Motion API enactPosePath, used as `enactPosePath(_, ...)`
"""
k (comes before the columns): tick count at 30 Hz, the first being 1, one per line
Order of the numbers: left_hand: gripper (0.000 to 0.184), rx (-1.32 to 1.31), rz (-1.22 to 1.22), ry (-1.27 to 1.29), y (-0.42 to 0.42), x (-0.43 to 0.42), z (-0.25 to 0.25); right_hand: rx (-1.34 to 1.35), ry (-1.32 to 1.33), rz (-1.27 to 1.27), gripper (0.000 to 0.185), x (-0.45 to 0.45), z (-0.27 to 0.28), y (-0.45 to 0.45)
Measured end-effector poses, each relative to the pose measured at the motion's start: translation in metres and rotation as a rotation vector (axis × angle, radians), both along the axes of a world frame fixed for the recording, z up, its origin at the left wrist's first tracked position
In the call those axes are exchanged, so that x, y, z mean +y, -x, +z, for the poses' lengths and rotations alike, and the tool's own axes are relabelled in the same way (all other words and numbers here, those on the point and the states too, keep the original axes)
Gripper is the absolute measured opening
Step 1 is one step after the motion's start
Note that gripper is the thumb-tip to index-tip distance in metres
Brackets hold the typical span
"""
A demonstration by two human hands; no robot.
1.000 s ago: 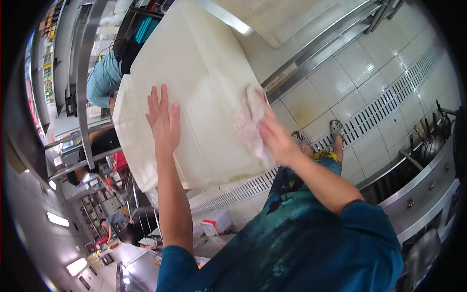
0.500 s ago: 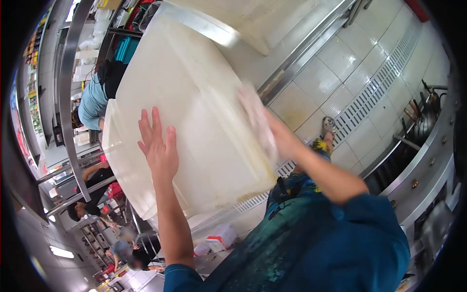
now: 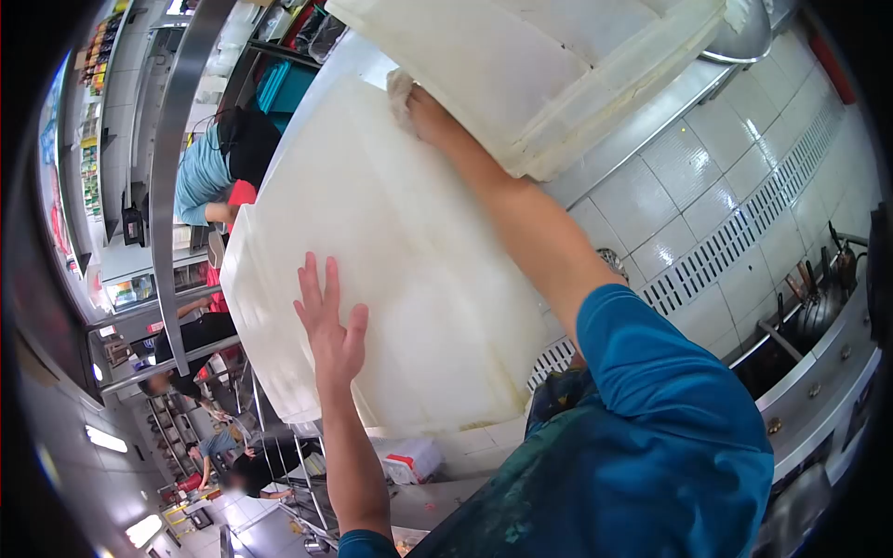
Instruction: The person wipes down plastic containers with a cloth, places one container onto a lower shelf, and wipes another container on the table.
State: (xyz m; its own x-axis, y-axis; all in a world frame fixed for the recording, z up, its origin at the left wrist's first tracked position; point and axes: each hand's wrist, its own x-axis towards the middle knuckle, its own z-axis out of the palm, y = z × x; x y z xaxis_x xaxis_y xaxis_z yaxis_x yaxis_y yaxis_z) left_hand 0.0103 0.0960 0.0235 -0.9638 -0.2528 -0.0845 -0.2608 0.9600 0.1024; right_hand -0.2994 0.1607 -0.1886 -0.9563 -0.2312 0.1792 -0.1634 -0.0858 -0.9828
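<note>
A large whitish plastic box-like piece (image 3: 437, 279), smooth with a raised ridge and yellowed edges, fills the middle of the view; it looks like an overturned tub. My left hand (image 3: 332, 330) lies on its surface with the fingers stretched out. At the piece's far end, my right hand (image 3: 426, 113) is closed on a pale cloth (image 3: 400, 96) pressed against the plastic. My right arm reaches across the near side, beside a second whitish plastic tub (image 3: 549, 74) at the top.
A metal bowl (image 3: 739, 37) stands at the top right. Floor tiles and a drain grate (image 3: 707, 265) run along the right, near a steel stove edge (image 3: 819, 372) with pans. A steel post (image 3: 172, 186) rises at the left; a person in light blue (image 3: 205, 177) bends behind it.
My right hand has swept the cloth from the near right edge to the far end of the plastic piece. My left hand stays flat on it. The view has shifted.
</note>
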Motion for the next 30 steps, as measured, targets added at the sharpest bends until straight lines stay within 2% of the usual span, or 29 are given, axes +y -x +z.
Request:
enactPosePath(3,0.070,0.047,0.099,-0.025,0.003,0.001,-0.001,-0.041,-0.255,0.076,0.037,0.016,0.002,-0.031)
enactPosePath(5,0.070,0.065,0.125,-0.027,0.007,0.002,-0.002,-0.041,-0.361,0.196,0.049,0.055,0.003,-0.080)
enactPosePath(6,0.070,0.073,0.137,-0.038,0.008,0.002,-0.002,-0.251,-0.137,0.311,0.057,0.086,0.005,-0.119)
enactPosePath(8,0.069,0.075,0.125,-0.012,0.006,0.002,-0.003,-0.162,0.157,0.230,0.051,0.132,-0.008,-0.206)
enactPosePath(11,0.065,0.131,0.101,0.026,0.003,0.000,-0.003,-0.301,0.085,0.420,0.047,0.202,0.047,-0.274)
enactPosePath(15,0.055,0.335,0.169,0.008,-0.008,0.001,0.004,-0.257,0.062,0.667,0.045,0.236,0.096,-0.270)
enactPosePath(17,0.038,0.603,0.247,-0.117,-0.019,0.003,0.008,-0.266,0.024,0.621,0.041,0.240,0.103,-0.251)
enactPosePath(19,0.036,0.687,0.362,-0.086,-0.061,-0.013,0.023,-0.235,-0.018,0.614,0.037,0.242,0.090,-0.232)
enactPosePath(21,0.033,0.742,0.473,-0.076,-0.118,-0.022,0.026,-0.441,0.451,0.084,0.031,0.240,0.055,-0.208)
enactPosePath(23,0.037,0.749,0.716,-0.176,-0.173,-0.014,0.015,-0.203,0.366,0.099,0.024,0.213,0.129,-0.190)
enactPosePath(25,0.040,0.800,0.755,-0.173,-0.197,0.013,-0.020,0.114,0.312,0.296,0.024,0.182,0.180,-0.162)
enactPosePath(26,0.042,0.809,0.771,-0.155,-0.200,0.031,-0.035,0.140,0.282,0.340,0.024,0.163,0.195,-0.148)
enactPosePath(28,0.051,0.966,0.829,-0.377,-0.187,0.064,-0.044,0.268,-0.595,0.575,0.029,0.128,0.218,-0.138)
enactPosePath(29,0.054,0.949,0.794,-0.388,-0.185,0.074,-0.043,0.304,-0.621,0.599,0.029,0.117,0.221,-0.151)
enactPosePath(30,0.057,0.933,0.757,-0.399,-0.187,0.084,-0.038,0.767,-0.802,0.497,0.031,0.108,0.218,-0.171)
